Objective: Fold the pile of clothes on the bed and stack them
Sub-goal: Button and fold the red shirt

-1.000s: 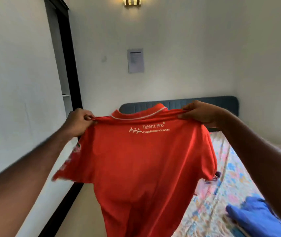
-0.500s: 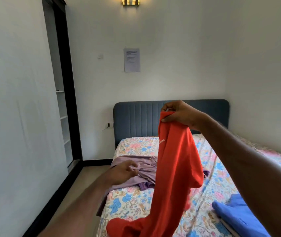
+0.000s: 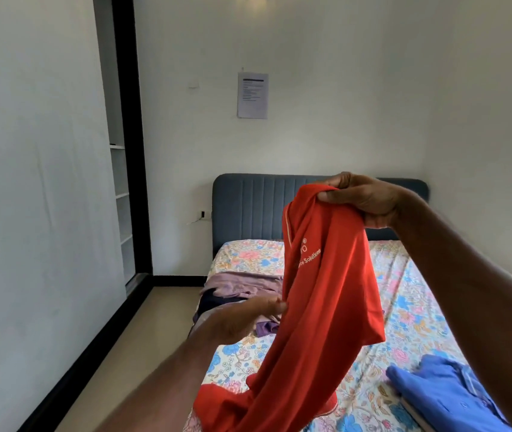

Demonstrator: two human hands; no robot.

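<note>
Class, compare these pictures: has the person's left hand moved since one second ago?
Yes. The left hand has let go of the red polo shirt and dropped from level with the blue padded headboard top to below it, open.

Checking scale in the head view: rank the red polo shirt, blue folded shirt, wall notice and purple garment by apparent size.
1. Red polo shirt, largest, though nearest the camera.
2. Blue folded shirt, partly cut off.
3. Purple garment, partly hidden; close to the blue.
4. White paper notice.
</note>
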